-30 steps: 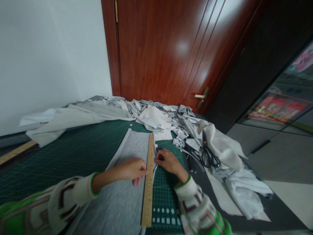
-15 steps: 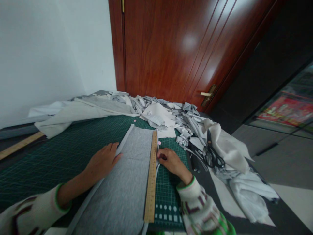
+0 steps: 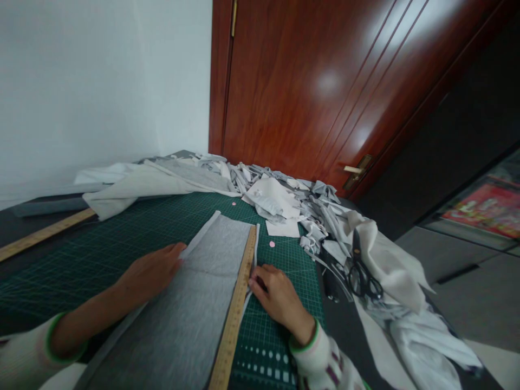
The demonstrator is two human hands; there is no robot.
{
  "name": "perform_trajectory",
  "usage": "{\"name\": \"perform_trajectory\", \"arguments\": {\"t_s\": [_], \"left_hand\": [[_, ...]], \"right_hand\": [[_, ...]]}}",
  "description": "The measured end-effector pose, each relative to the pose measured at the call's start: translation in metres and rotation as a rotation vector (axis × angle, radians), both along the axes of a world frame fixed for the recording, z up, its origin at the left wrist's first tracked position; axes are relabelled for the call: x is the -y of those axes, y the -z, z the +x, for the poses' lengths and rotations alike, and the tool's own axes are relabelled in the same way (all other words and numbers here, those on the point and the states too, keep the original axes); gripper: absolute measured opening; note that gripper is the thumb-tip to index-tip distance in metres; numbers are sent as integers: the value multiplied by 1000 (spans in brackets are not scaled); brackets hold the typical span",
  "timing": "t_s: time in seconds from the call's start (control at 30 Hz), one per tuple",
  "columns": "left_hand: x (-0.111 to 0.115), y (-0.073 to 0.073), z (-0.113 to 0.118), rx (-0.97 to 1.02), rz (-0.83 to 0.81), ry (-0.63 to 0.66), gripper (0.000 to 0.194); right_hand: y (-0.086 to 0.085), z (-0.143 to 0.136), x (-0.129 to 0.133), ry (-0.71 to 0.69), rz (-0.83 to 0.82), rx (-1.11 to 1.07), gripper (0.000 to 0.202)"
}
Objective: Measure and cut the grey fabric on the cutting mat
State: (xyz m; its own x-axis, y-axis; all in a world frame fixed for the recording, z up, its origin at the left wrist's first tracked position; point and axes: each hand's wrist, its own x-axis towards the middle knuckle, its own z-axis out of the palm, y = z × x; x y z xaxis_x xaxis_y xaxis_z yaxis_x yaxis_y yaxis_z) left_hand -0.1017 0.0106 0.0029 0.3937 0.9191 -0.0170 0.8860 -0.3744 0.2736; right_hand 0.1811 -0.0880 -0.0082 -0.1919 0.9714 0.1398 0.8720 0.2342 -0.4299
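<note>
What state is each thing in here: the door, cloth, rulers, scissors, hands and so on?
Door: closed
Gray cloth: spread out, lightly creased
Ruler: lying along the cloth's right side
Other ruler: partly covered
Green mat: flat, partly covered
Scissors: lying down, blades apparently shut
Scraps: heaped loosely
Left hand: at the cloth's left edge
Right hand: fingers bent beside the ruler

The fabric panel (image 3: 190, 303) was heathered grey with paler edges, and the wooden ruler (image 3: 236, 304) yellowish tan with dark graduation marks. The cutting mat (image 3: 301, 271) was deep green, gridded with fine pale lines and printed with white shapes. The right sleeve (image 3: 323, 349) was cream with dark purple motifs and green cuff trim; the door (image 3: 292, 97), reddish brown.
</note>
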Motion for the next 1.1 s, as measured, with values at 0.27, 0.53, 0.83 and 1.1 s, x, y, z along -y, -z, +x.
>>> {"name": "perform_trajectory", "arguments": {"t_s": [0.27, 0.53, 0.83, 1.1], "left_hand": [[7, -27, 17, -51, 186, 563, 38], [-28, 8, 100, -30, 219, 727, 53], [-32, 27, 102, 8, 260, 723, 57], [-31, 25, 101, 29, 283, 713, 59]], "right_hand": [[2, -12, -7, 87, -10, 29, 14], [12, -14, -2, 150, 48, 65, 8], [11, -12, -39, 367, 55, 199, 15], [-1, -8, -86, 524, -25, 253, 21]]}}
